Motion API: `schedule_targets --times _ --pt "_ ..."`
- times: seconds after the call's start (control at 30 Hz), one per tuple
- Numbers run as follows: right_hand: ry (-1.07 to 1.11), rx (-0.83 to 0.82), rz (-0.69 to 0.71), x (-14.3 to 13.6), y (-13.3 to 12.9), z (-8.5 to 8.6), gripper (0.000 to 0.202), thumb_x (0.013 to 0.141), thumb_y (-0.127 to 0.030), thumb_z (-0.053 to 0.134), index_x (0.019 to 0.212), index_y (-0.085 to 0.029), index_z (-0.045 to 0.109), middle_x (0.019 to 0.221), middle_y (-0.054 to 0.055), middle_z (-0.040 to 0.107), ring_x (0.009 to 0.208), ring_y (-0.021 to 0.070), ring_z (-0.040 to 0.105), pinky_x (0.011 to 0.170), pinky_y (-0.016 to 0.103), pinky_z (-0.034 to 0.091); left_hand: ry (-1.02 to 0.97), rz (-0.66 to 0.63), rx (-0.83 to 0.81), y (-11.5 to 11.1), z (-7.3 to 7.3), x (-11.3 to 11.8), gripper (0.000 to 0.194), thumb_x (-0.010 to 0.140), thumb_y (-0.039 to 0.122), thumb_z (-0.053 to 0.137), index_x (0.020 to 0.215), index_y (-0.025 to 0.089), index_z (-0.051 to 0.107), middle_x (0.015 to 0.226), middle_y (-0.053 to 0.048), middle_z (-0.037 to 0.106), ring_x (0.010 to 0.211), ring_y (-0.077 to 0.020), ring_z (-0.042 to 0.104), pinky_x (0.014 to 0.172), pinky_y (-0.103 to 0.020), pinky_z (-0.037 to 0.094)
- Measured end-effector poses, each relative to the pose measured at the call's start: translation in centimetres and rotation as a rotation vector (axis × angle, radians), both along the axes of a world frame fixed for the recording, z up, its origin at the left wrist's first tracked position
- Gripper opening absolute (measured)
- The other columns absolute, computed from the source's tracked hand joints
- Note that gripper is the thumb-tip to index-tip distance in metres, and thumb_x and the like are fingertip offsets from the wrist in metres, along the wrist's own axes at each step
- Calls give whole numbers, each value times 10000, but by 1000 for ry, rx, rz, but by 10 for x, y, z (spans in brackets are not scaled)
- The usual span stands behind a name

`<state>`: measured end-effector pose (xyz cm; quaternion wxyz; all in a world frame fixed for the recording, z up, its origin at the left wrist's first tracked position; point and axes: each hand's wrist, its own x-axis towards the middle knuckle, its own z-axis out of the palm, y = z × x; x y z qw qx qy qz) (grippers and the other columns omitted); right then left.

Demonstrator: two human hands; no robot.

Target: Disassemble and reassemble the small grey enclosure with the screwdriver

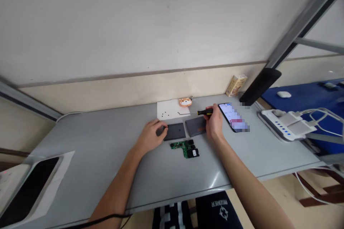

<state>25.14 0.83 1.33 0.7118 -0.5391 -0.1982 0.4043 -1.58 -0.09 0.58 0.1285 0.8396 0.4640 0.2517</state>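
My right hand (214,123) is closed round the black-and-yellow handle of a screwdriver (203,112). Its thin shaft points left, and the tip is beside small dark screws (178,113) at the right of a white sheet of paper (168,106). More screws (165,113) lie to the left on that sheet. With curled fingers, my left hand (152,136) grips the left end of a dark flat panel (176,131) on the table. Beside the panel, partly behind my right hand, is a dark grey cover (195,127). A green circuit board (185,147) lies in front of both.
An orange animal-faced case (185,102) sits on the paper's back edge. Right of my hand are a lit phone (233,117), a carton (235,85) and a power strip (285,125) with chargers. At far left lies a black-screened device (32,189). The grey table (102,136) meets a wall behind.
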Motion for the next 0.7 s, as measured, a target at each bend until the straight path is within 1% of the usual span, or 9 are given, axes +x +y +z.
schedule_targets --times 0.07,0.13,0.23,0.3,0.4,0.47,0.6,0.7 --pt "-48 -11 -28 -2 -2 -1 411 902 -586 522 813 -201 634 709 -8 539 664 142 548 534 233 443 -28 5 -57 6 -4 -6 169 956 266 528 980 218 687 818 -15 624 756 -173 581 779 -328 476" --pt "-85 2 -70 -5 -3 -2 419 913 -581 505 806 -197 635 755 1 568 704 141 561 598 243 471 -41 25 -57 9 -6 -10 150 933 236 529 951 217 676 790 -7 624 728 -166 568 737 -311 462" --pt "-145 28 -128 -11 -3 -5 424 934 -568 471 810 -196 631 811 13 588 758 146 566 677 255 482 -45 53 -29 11 -7 -11 137 912 211 522 899 214 658 769 -5 626 711 -164 558 735 -311 459" --pt "-196 29 -135 -16 -2 -6 430 942 -576 450 839 -202 634 821 16 583 777 159 561 684 267 485 -47 63 -14 12 -8 -10 135 904 202 518 882 213 650 763 -5 631 705 -165 558 754 -317 467" --pt "-264 45 -91 -22 0 -6 441 950 -590 432 866 -208 638 823 16 575 787 168 554 665 271 488 -44 75 8 12 -8 -10 126 892 192 527 874 214 650 779 -8 649 722 -172 578 776 -323 471" --pt "-285 43 -50 -25 2 -5 443 949 -592 436 862 -211 645 810 11 567 769 162 547 627 257 483 -44 76 14 12 -9 -9 119 890 193 532 873 215 648 777 -8 650 721 -174 581 760 -320 468" --pt "-240 -32 70 -25 5 1 438 927 -610 468 874 -218 657 771 -8 555 656 138 516 496 225 441 -34 83 21 12 -10 -8 107 890 192 535 868 218 636 759 -5 636 710 -176 572 742 -319 459" --pt "-249 -52 160 -22 8 4 433 923 -604 481 871 -212 659 755 -9 571 614 127 515 460 212 423 -33 98 19 12 -11 -7 104 881 183 540 865 220 636 759 -6 642 710 -178 579 742 -319 459"
